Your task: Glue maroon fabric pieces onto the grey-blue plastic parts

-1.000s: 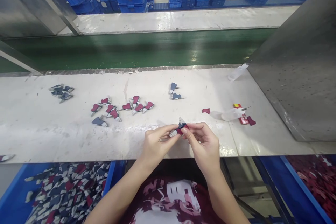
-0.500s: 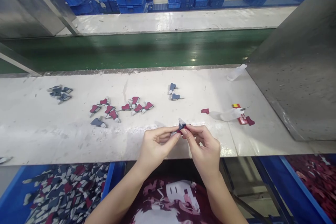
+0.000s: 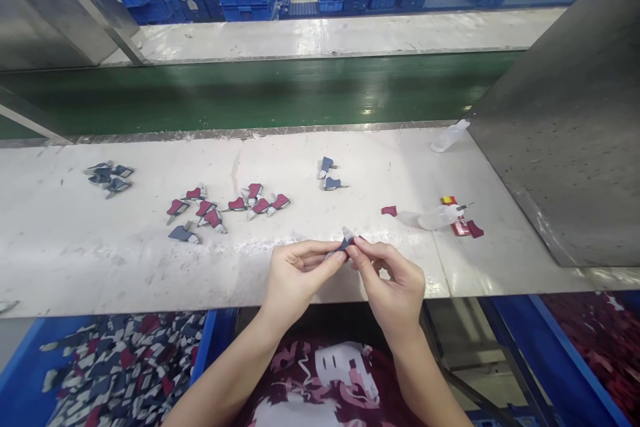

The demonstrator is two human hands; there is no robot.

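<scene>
The left hand (image 3: 293,278) and the right hand (image 3: 395,283) pinch one small blue-and-grey part (image 3: 347,238) between thumbs and fingers, above the white table (image 3: 260,267). Beyond lie two blue parts (image 3: 333,183); leftward, a cluster of red-topped ones (image 3: 206,209); rightward, a translucent bottle (image 3: 436,218) by a red packet (image 3: 462,229).

Part clusters (image 3: 206,209) on table (image 3: 290,152), left of bottle (image 3: 436,218), bin (image 3: 27,373) before table, belt (image 3: 280,93) behind

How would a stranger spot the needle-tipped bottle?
On the white worktable, look right, beyond the right hand. There, a translucent squeeze bottle points across a red-and-yellow box. Unlike the bottle farther back, it shows a thin dark needle.
</scene>
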